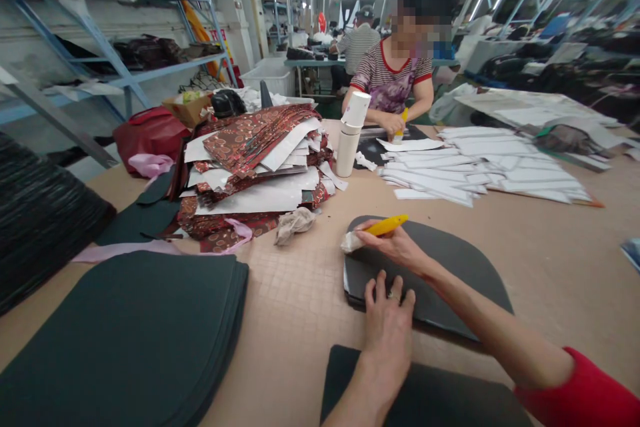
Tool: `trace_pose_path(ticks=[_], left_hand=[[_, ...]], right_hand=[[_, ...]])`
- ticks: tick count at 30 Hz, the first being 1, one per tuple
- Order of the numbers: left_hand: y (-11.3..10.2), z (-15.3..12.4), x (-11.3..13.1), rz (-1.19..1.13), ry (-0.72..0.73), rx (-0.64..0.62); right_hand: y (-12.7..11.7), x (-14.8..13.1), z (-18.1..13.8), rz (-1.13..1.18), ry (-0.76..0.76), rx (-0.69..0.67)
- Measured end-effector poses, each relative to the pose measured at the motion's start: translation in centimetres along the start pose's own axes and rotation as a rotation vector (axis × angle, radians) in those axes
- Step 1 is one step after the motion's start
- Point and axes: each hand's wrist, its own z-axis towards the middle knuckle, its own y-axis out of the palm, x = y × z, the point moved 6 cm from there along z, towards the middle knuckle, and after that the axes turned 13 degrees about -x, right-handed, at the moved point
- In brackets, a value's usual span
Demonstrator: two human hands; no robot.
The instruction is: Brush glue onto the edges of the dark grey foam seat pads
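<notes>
My left hand [387, 323] lies flat, fingers spread, on the near edge of a dark rounded panel [450, 267] on the table. My right hand [397, 245] is closed around a yellow-handled brush [381, 227], whose whitish tip [350, 241] touches the panel's far left corner. Another dark panel [430, 393] lies under my left forearm at the near edge. My right sleeve [585, 393] is red.
A thick stack of dark panels [125, 340] lies at the near left. Patterned red and white pieces [255, 160] are heaped behind it, with a crumpled rag [295, 223]. A white cylinder [350, 137] stands mid-table. Across the table a person in a striped shirt [393, 80] works over white strips [475, 167].
</notes>
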Motion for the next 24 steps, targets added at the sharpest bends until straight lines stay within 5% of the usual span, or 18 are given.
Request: trace_pose_path(ticks=[7, 14, 19, 24], left_hand=[[0.4, 0.5, -0.4, -0.025, -0.026, -0.018], [0.6, 0.7, -0.6, -0.016, -0.021, -0.014], [0.7, 0.8, -0.7, -0.015, -0.043, -0.036], [1.4, 1.1, -1.0, 0.01, -0.03, 0.022]], right_hand=[[1.6, 1.3, 0.8, -0.044, 0.063, -0.283], [-4.7, 4.0, 5.9, -0.089, -0.002, 0.074], [-10.4, 5.3, 5.3, -0.131, 0.048, 0.309], [-10.8, 4.0, 5.1, -0.129, 0.035, 0.247]])
